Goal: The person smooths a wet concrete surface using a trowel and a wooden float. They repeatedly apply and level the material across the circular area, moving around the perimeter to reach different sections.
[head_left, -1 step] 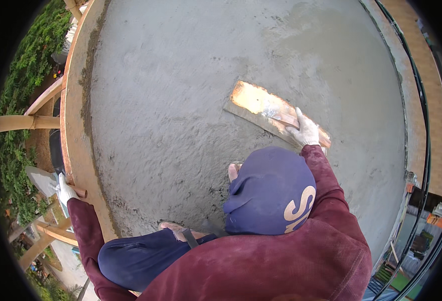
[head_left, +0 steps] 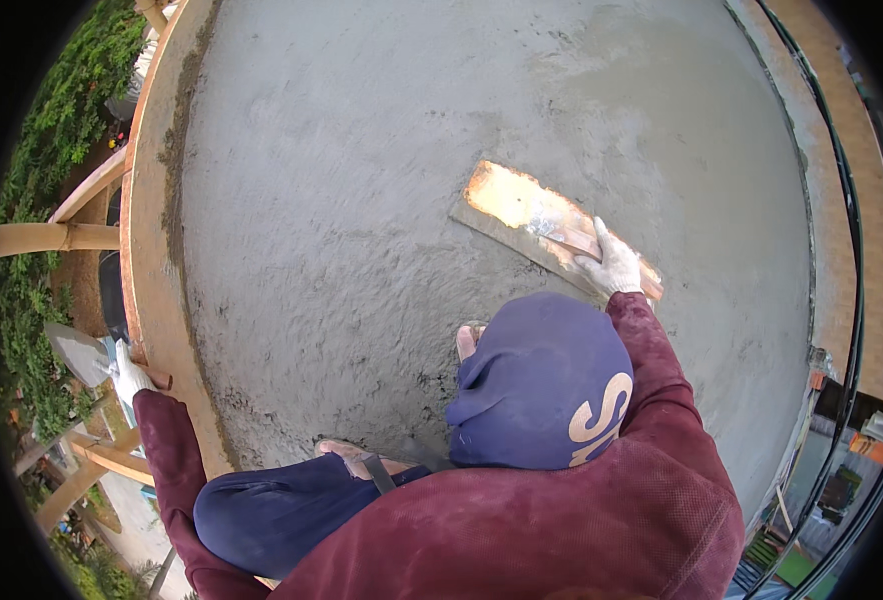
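My right hand (head_left: 616, 262), in a white glove, is closed round the grip of a long wooden float (head_left: 526, 208). The float lies slantwise on wet grey cement (head_left: 341, 170), its far end pointing up and left. At the left edge my left hand (head_left: 129, 374), also gloved, grips a trowel by its brown handle (head_left: 164, 380). The trowel's grey metal blade (head_left: 74, 350) sticks out past the outer side of the ledge. My right knee, in navy trousers (head_left: 541, 380) with pale print, hides part of the cement between my arms.
A raised concrete ledge (head_left: 151, 220) borders the cement on the left, with timber poles (head_left: 51, 238) and greenery (head_left: 61, 110) beyond and below. Black cables (head_left: 841, 190) run along the right side. My left bare foot (head_left: 361, 460) rests on the cement's near part.
The whole view has shifted very slightly. Both hands keep their grips, and the float lies almost where it was.
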### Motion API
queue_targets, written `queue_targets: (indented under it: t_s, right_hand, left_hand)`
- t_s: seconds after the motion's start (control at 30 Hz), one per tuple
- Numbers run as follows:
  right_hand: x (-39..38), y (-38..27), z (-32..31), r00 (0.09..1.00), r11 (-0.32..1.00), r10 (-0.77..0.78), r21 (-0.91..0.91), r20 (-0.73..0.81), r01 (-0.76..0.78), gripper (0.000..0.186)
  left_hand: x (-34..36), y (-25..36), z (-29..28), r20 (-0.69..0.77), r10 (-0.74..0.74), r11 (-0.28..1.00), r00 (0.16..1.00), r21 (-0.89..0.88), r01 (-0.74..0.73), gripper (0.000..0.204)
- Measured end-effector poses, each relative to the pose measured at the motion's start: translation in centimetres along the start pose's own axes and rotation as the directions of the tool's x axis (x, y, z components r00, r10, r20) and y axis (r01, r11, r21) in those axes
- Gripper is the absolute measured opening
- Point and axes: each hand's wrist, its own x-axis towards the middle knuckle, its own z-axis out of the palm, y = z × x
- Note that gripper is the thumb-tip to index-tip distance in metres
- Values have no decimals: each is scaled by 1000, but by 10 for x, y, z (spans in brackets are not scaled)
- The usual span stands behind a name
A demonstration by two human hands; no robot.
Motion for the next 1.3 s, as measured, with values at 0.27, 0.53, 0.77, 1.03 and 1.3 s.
queue_targets:
  t_s: [0.27,0.53,0.77,1.03,1.3]
  right_hand:
    - [-102,-37,74,999,997,-33,67,15,32,83]
    - [158,-147,4,977,982,-60,162,-203,94,66]
    - [355,-163,-47,947,982,-60,154,-315,114,68]
    - [55,-113,9,998,984,-62,168,6,60,96]
    - [298,-191,-51,997,992,-52,112,-59,58,70]
  left_hand:
    - [-4,16,-9,-56,223,953,973,220,-206,60]
    - [-35,31,-22,-101,184,940,978,309,-145,48]
    - [-29,31,8,-42,149,914,988,387,-122,55]
    - [-54,32,-22,-108,144,923,984,374,-94,79]
    - [-63,49,-9,-109,90,955,990,291,-55,90]
